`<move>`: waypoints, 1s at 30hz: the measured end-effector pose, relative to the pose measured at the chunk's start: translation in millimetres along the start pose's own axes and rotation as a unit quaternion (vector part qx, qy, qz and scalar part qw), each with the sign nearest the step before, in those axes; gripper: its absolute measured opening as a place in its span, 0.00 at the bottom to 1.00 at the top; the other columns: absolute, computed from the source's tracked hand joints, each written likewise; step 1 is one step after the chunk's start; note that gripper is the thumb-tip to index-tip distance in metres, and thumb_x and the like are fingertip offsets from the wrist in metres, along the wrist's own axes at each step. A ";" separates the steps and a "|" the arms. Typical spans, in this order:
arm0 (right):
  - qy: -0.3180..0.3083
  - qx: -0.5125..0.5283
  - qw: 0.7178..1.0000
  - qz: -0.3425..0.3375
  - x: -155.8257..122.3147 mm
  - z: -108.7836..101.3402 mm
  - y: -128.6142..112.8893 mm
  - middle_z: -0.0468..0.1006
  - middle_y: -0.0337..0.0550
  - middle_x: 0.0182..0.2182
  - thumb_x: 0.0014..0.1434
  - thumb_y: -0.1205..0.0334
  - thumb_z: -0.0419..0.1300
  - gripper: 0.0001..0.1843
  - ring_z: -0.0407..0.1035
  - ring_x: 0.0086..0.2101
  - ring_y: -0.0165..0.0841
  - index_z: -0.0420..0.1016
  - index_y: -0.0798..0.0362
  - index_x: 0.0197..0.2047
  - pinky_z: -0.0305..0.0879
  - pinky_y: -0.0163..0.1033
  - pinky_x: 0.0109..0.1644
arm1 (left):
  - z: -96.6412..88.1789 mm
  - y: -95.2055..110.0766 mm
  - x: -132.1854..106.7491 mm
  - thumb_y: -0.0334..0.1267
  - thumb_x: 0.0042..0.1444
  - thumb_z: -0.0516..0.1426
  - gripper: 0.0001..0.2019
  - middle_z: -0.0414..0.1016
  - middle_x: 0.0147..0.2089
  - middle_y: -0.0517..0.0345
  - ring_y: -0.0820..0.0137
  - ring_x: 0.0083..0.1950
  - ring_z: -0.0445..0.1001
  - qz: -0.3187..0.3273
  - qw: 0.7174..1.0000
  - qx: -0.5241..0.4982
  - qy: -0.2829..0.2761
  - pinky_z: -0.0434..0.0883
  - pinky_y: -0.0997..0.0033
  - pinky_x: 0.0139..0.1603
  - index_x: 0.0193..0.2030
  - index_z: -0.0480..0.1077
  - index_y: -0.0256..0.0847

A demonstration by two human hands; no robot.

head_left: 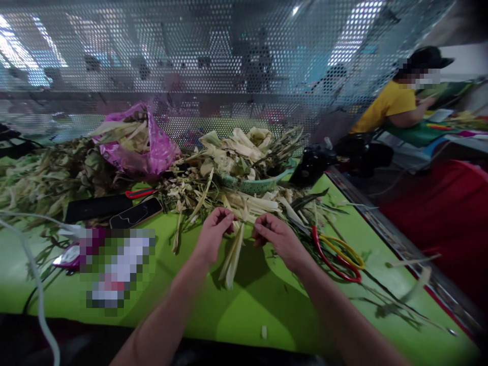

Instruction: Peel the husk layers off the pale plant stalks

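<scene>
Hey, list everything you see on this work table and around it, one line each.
table: one, bright green, under everything
leaf heap: one, pale green and tan, back left to centre
bag: one, pink, back left, stuffed with husks
basket: one, green, back centre, heaped with husks
phones: two, dark, left of centre, side by side
scissors: red and yellow handles, right of centre; count unclear
cable: one, white, far left
screen: one, perforated metal, behind table
person: one, yellow shirt, black cap, far right
leaf strip: one, pale, front centre
left hand: grip shut on strip top
right hand: grip shut on strip top
</scene>
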State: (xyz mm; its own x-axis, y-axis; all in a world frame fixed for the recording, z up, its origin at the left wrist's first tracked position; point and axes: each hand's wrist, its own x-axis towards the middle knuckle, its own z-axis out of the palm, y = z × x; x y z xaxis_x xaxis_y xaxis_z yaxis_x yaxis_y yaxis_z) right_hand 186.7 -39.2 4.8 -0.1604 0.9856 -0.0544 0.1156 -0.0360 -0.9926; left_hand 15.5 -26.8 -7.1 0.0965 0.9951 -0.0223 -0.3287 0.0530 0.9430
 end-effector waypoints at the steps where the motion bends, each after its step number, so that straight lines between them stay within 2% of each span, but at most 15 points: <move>1: 0.002 -0.008 1.000 -0.005 0.5 -0.9 0.3 0.69 0.34 0.23 0.55 0.53 0.59 0.12 0.65 0.22 0.28 0.65 0.52 0.31 0.62 0.34 0.28 | -0.2 0.7 -0.2 0.41 0.52 0.59 0.08 0.66 0.28 0.63 0.78 0.27 0.62 -0.008 1.000 -0.022 -0.005 0.62 0.78 0.30 0.32 0.65 0.40; 3: 0.008 -0.037 0.999 -0.022 1.6 -1.9 1.6 0.67 0.34 0.22 0.55 0.54 0.59 0.10 0.62 0.22 0.27 0.68 0.52 0.32 0.61 0.33 0.26 | 0.3 2.5 -1.1 0.41 0.52 0.59 0.09 0.70 0.32 0.61 0.79 0.27 0.63 -0.020 0.998 -0.060 -0.021 0.62 0.78 0.29 0.32 0.64 0.40; 5: 0.012 -0.064 0.997 -0.038 2.3 -1.5 2.6 0.70 0.36 0.25 0.55 0.55 0.59 0.09 0.62 0.24 0.27 0.72 0.52 0.35 0.59 0.33 0.26 | 1.1 3.9 -1.9 0.41 0.52 0.59 0.10 0.72 0.37 0.59 0.80 0.27 0.63 -0.030 0.995 -0.088 -0.035 0.63 0.78 0.29 0.33 0.63 0.40; 8: 0.014 -0.060 0.997 -0.048 1.3 1.4 2.1 0.75 0.40 0.30 0.54 0.56 0.61 0.10 0.66 0.28 0.31 0.76 0.51 0.37 0.62 0.35 0.30 | 0.9 4.1 -1.2 0.42 0.53 0.59 0.10 0.71 0.34 0.59 0.79 0.27 0.64 -0.034 0.995 -0.081 -0.040 0.64 0.77 0.29 0.33 0.62 0.40; 12: 0.013 -0.041 0.998 -0.051 -1.5 6.7 -2.1 0.76 0.40 0.27 0.50 0.58 0.63 0.08 0.68 0.31 0.33 0.78 0.52 0.32 0.64 0.38 0.36 | -1.3 3.1 2.8 0.40 0.51 0.60 0.09 0.66 0.27 0.64 0.79 0.25 0.62 -0.003 0.999 -0.037 -0.005 0.62 0.78 0.28 0.30 0.63 0.39; 16: 0.010 -0.028 0.999 -0.031 -0.8 8.6 -4.3 0.75 0.39 0.26 0.48 0.57 0.64 0.08 0.67 0.29 0.32 0.77 0.53 0.30 0.62 0.38 0.36 | -4.0 6.4 3.0 0.38 0.52 0.58 0.07 0.66 0.27 0.64 0.79 0.26 0.62 0.026 0.999 -0.037 0.029 0.62 0.78 0.29 0.31 0.64 0.40; 20: -0.002 -0.001 1.000 -0.005 0.1 8.0 -4.6 0.73 0.37 0.25 0.52 0.54 0.63 0.12 0.63 0.26 0.28 0.78 0.53 0.34 0.58 0.34 0.31 | -3.8 11.7 -2.1 0.38 0.53 0.58 0.06 0.70 0.31 0.61 0.79 0.28 0.65 0.023 0.999 -0.036 -0.015 0.64 0.77 0.32 0.33 0.65 0.39; 22: -0.009 0.012 1.000 0.004 -0.5 8.5 -5.0 0.69 0.35 0.22 0.54 0.52 0.61 0.12 0.57 0.22 0.26 0.77 0.53 0.34 0.53 0.32 0.26 | -1.7 12.8 -5.0 0.38 0.53 0.59 0.07 0.71 0.33 0.60 0.78 0.29 0.66 0.014 0.998 -0.029 -0.054 0.65 0.76 0.34 0.33 0.66 0.38; 25: 0.002 0.049 0.999 0.013 -0.9 9.6 -4.0 0.66 0.33 0.21 0.52 0.52 0.63 0.12 0.51 0.20 0.24 0.75 0.53 0.30 0.47 0.32 0.23 | 0.6 12.0 -7.4 0.38 0.52 0.60 0.08 0.71 0.32 0.59 0.77 0.31 0.68 -0.018 0.994 -0.022 -0.103 0.66 0.74 0.37 0.34 0.67 0.37; 27: 0.015 0.074 0.997 0.020 -0.2 9.3 -1.6 0.67 0.34 0.22 0.51 0.53 0.65 0.11 0.50 0.20 0.24 0.75 0.53 0.31 0.45 0.32 0.22 | -0.1 10.0 -7.1 0.38 0.51 0.61 0.09 0.71 0.33 0.59 0.77 0.32 0.68 -0.029 0.994 -0.030 -0.103 0.66 0.74 0.37 0.36 0.69 0.37; 30: 0.020 0.104 0.994 0.028 1.5 7.5 2.8 0.65 0.33 0.22 0.51 0.54 0.65 0.11 0.50 0.20 0.23 0.75 0.54 0.32 0.44 0.32 0.22 | -3.2 5.7 -5.2 0.40 0.52 0.61 0.11 0.72 0.39 0.57 0.76 0.34 0.69 -0.035 0.996 -0.033 -0.070 0.66 0.74 0.37 0.41 0.69 0.39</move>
State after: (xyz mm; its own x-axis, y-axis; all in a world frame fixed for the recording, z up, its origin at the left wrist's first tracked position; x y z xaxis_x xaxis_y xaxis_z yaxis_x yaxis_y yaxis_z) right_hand 179.4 -39.1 1.1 -0.1196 0.9866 -0.1109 -0.0819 -0.1211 -0.9893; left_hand 10.1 -31.3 -2.7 0.2498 0.9676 -0.0354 -0.3775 0.1310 0.9167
